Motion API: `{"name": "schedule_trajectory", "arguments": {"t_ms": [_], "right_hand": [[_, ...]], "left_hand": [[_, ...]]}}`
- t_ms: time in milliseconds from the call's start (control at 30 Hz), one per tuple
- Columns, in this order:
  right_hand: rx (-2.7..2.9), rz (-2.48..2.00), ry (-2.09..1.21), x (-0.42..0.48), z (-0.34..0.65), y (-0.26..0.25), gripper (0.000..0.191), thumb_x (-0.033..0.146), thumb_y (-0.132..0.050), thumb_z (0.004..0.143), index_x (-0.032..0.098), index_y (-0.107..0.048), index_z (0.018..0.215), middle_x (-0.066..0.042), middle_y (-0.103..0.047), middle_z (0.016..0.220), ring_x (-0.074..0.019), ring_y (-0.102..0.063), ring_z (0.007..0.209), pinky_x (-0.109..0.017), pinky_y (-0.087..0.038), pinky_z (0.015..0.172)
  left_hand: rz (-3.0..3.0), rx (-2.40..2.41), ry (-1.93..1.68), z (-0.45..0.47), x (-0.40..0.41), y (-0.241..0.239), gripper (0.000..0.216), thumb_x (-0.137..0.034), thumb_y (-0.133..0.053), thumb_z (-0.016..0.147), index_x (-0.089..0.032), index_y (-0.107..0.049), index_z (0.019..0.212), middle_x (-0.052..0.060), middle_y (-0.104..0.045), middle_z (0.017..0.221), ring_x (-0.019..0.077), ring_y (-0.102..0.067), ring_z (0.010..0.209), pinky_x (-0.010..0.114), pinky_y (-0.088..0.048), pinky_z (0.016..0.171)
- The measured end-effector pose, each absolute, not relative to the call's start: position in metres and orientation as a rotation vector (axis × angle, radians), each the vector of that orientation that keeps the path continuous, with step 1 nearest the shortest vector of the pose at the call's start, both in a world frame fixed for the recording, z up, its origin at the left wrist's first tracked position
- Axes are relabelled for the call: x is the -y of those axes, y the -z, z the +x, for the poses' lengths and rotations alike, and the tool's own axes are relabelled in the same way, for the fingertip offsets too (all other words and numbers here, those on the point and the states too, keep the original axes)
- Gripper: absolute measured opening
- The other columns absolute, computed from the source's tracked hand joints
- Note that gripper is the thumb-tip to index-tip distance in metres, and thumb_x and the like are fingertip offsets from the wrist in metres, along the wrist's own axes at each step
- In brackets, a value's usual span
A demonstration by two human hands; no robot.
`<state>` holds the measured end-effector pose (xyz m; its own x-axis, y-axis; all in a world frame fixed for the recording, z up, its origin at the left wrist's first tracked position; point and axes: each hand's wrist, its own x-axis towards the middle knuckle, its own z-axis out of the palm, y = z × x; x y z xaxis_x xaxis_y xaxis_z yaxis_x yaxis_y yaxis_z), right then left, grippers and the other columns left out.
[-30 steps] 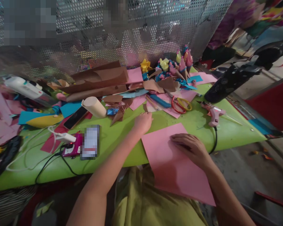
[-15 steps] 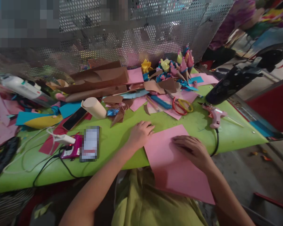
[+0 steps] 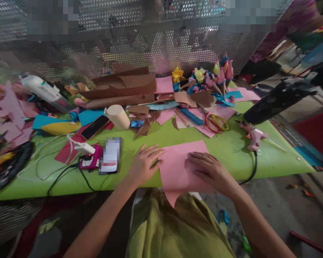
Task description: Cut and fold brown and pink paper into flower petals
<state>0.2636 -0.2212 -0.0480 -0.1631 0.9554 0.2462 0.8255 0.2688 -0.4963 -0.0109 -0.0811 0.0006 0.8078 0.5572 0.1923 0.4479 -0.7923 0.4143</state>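
Screen blurred on black smartphone [image 3: 110,156] | rectangular pink paper sheet [image 3: 177,163] laid over near edge of lime-green table [image 3: 127,161] | left hand [image 3: 144,165]: fingers spread at sheet's left edge | right hand [image 3: 211,171]: rested flat on sheet, unclenched

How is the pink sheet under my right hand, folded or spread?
Mostly spread: the pink sheet lies flat on the green table under the right hand, its near corner hanging past the edge.

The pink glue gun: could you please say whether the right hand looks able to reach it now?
Probably yes: the right hand lies on the pink paper, and nothing seems to stand between it and the glue gun.
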Motion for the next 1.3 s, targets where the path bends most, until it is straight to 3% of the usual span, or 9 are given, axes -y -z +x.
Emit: {"name": "schedule_trajectory", "arguments": {"t_ms": [167,433,533,667,767,900,1100,1200,1300], "right_hand": [[2.07,-1.584,-0.351,0.166,0.235,0.047,0.043,0.025,-0.06,0.092,0.026,-0.061,0.134,-0.01,-0.061,0.141,-0.0299,-0.057,0.131,-0.054,-0.045,0.11],[1.946,-1.524,-0.361,0.162,0.241,0.027,0.036,0.022,-0.051,0.096,0.027,-0.065,0.129,-0.007,-0.063,0.139,-0.0267,-0.058,0.13,-0.049,-0.048,0.108],[2.017,-1.567,-0.323,0.198,0.259,0.024,0.044,0.013,-0.045,0.095,0.03,-0.063,0.131,-0.005,-0.066,0.135,-0.025,-0.059,0.129,-0.05,-0.047,0.108],[2.169,-1.658,-0.332,0.238,0.272,0.027,0.063,0.003,-0.042,0.085,0.033,-0.056,0.139,-0.004,-0.059,0.145,-0.023,-0.053,0.135,-0.053,-0.041,0.112],[2.241,-1.653,-0.358,0.252,0.269,0.031,0.066,0.005,-0.046,0.084,0.033,-0.051,0.144,-0.005,-0.053,0.15,-0.0245,-0.048,0.139,-0.055,-0.038,0.114],[2.232,-1.686,-0.351,0.254,0.264,0.039,0.056,0.014,-0.052,0.09,0.036,-0.054,0.142,-0.005,-0.05,0.152,-0.027,-0.048,0.14,-0.057,-0.036,0.114],[2.039,-1.497,-0.51,0.244,0.27,0.038,0.03,0.036,-0.056,0.095,0.032,-0.071,0.121,-0.007,-0.068,0.133,-0.0307,-0.056,0.131,-0.053,-0.046,0.106],[1.774,-1.564,-0.617,0.235,0.264,0.031,0.029,0.041,-0.051,0.098,0.025,-0.075,0.101,-0.008,-0.077,0.109,-0.0282,-0.068,0.108,-0.041,-0.055,0.091],[1.505,-1.728,-0.684,0.224,0.252,0.03,0.035,0.048,-0.052,0.096,0.021,-0.07,0.083,-0.003,-0.072,0.077,-0.0209,-0.069,0.073,-0.029,-0.055,0.065]], "left_hand": [[2.682,-0.687,-0.152,-0.05,0.108,0.001,0.062,-0.046,-0.058,0.095,-0.028,-0.04,0.151,0.008,-0.045,0.155,0.024,-0.039,0.146,0.051,-0.026,0.121],[2.79,-0.698,0.027,-0.071,0.116,0.019,0.098,-0.056,-0.078,0.074,-0.03,-0.031,0.155,0.012,-0.029,0.163,0.0302,-0.028,0.15,0.058,-0.013,0.123],[2.842,-0.638,0.042,-0.075,0.117,0.02,0.102,-0.051,-0.079,0.075,-0.034,-0.022,0.157,0.011,-0.02,0.166,0.0308,-0.022,0.152,0.058,-0.009,0.123],[2.924,-0.588,0.08,-0.078,0.118,0.018,0.098,-0.024,-0.072,0.084,-0.039,-0.011,0.158,0.007,-0.012,0.169,0.0273,-0.016,0.154,0.057,-0.009,0.123],[2.951,-0.627,0.034,-0.075,0.121,0.018,0.091,-0.011,-0.066,0.085,-0.039,-0.018,0.157,0.008,-0.019,0.167,0.027,-0.02,0.153,0.059,-0.013,0.122],[2.856,-0.71,-0.067,-0.069,0.127,0.019,0.078,-0.015,-0.07,0.082,-0.037,-0.039,0.15,0.012,-0.03,0.163,0.033,-0.028,0.15,0.067,-0.019,0.117],[2.573,-0.772,-0.286,-0.071,0.13,0.021,0.037,-0.019,-0.059,0.089,-0.034,-0.069,0.122,0.004,-0.063,0.139,0.0282,-0.049,0.137,0.062,-0.024,0.118],[2.383,-0.992,-0.545,-0.067,0.13,0.02,0.027,-0.027,-0.048,0.098,-0.025,-0.072,0.11,0.007,-0.076,0.113,0.0232,-0.068,0.11,0.049,-0.042,0.109],[2.245,-1.196,-0.659,-0.057,0.126,0.019,0.034,-0.034,-0.044,0.1,-0.017,-0.073,0.092,0.01,-0.077,0.086,0.0226,-0.071,0.081,0.036,-0.055,0.08]]}}
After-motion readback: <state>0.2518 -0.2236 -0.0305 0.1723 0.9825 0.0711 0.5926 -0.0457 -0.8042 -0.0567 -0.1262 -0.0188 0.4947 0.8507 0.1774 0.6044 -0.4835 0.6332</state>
